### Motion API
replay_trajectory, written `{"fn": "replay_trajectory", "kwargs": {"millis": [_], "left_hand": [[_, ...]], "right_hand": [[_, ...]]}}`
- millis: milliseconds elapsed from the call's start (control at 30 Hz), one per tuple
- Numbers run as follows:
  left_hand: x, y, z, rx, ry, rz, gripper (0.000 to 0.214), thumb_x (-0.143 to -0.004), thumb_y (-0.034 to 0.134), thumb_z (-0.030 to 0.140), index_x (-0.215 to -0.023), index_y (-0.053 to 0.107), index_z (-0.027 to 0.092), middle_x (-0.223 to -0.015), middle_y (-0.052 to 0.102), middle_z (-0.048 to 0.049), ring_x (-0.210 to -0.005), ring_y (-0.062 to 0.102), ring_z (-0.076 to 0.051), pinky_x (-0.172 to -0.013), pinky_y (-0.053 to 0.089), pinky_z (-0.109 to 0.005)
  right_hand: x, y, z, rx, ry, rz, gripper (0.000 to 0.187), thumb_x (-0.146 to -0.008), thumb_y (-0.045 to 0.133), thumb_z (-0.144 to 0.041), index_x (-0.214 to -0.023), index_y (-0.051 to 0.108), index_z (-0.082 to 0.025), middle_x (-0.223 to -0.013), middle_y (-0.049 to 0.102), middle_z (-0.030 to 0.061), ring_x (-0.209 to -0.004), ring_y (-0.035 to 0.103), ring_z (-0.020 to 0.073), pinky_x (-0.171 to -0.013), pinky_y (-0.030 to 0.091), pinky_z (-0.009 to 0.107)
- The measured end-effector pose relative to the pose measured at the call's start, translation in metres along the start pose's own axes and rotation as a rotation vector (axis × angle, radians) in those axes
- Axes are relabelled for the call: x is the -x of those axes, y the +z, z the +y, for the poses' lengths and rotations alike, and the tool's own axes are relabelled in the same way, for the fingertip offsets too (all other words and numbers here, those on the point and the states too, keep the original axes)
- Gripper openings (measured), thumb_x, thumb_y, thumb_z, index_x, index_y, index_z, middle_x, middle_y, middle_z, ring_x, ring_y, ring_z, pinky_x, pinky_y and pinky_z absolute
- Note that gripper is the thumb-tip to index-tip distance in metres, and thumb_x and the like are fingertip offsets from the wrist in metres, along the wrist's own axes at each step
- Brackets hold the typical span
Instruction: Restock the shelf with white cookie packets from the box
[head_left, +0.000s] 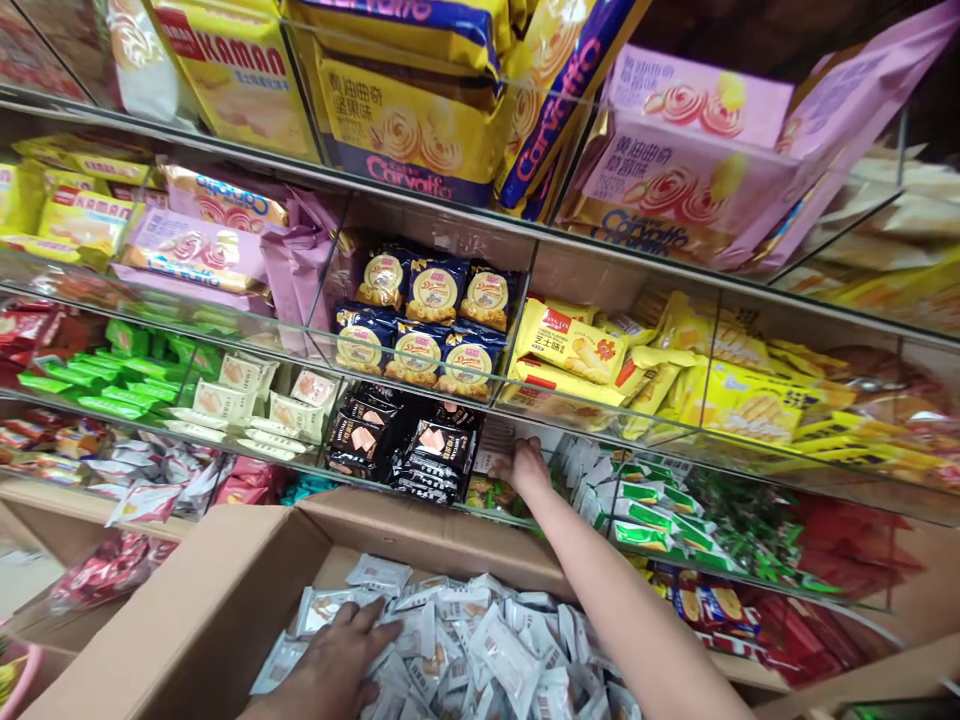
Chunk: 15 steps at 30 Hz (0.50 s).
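At the far left, a pile of red packets (112,572) in clear wrapping lies below the shelves, with green packets (139,375) in a compartment above it. Next come cream packets (225,402), with lilac packs (196,248) on the tier over them and a yellow KAMAN pack (236,75) higher still. In front of the shelves stands an open cardboard box (180,600), heaped with small white packets (502,650). The left hand (330,660) is inside it at the left, palm down over the heap, its fingers spread and touching the packets; whether they grip one I cannot tell. Behind the box, black packets (435,450) stand in stacks, with round-labelled navy packets (439,290) on the tier above. Just right of the black stacks, the right hand (529,468) reaches into a compartment, its fingers bent beside a pale packet (491,460); their tips are too unclear to tell whether they grasp it. Green-and-yellow packets (491,495) lie below that hand. Further right are yellow packets (574,345) on the upper tier, green-and-white packets (645,515) lower down, and red packaging (855,545) near the right edge.
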<state>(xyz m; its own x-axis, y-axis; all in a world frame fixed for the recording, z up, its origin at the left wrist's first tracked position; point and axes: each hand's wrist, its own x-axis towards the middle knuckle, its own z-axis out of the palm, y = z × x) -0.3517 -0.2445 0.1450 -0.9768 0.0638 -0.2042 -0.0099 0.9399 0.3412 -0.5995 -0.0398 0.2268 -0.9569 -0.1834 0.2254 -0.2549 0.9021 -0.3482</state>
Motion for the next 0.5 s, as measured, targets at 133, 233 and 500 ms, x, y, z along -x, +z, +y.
{"fn": "replay_trajectory", "kwargs": {"millis": [133,233,500], "left_hand": [[0.002,-0.012,-0.001,0.016,0.07,-0.04,0.06,-0.053,0.052,0.007,-0.109,0.059,0.027,-0.122,0.054,-0.0071,-0.113,0.043,-0.029,-0.095,0.033,-0.041],[0.005,-0.023,-0.004,0.07,0.101,0.01,0.051,-0.054,0.045,0.001,-0.097,0.062,0.023,-0.11,0.06,-0.0057,-0.108,0.048,-0.024,-0.093,0.034,-0.034],[0.025,-0.077,0.034,0.992,0.072,-0.027,0.031,-0.078,0.05,0.032,-0.107,0.052,0.02,-0.085,0.064,-0.0009,-0.076,0.057,-0.017,-0.07,0.043,-0.027]], "right_hand": [[-0.001,-0.007,-0.003,-0.061,-0.033,0.062,0.037,-0.066,0.062,-0.045,-0.085,0.054,-0.014,-0.095,0.048,0.0116,-0.079,0.056,0.0221,-0.068,0.044,0.031],[0.007,-0.028,-0.014,-0.114,-0.088,0.153,0.024,-0.076,0.054,-0.04,-0.078,0.052,-0.016,-0.093,0.048,0.0099,-0.085,0.053,0.0202,-0.076,0.041,0.03],[0.167,-0.063,-0.042,-0.742,-0.367,-0.097,0.02,-0.082,0.047,-0.039,-0.078,0.052,-0.02,-0.081,0.053,0.0037,-0.075,0.051,0.0156,-0.066,0.042,0.026]]}}
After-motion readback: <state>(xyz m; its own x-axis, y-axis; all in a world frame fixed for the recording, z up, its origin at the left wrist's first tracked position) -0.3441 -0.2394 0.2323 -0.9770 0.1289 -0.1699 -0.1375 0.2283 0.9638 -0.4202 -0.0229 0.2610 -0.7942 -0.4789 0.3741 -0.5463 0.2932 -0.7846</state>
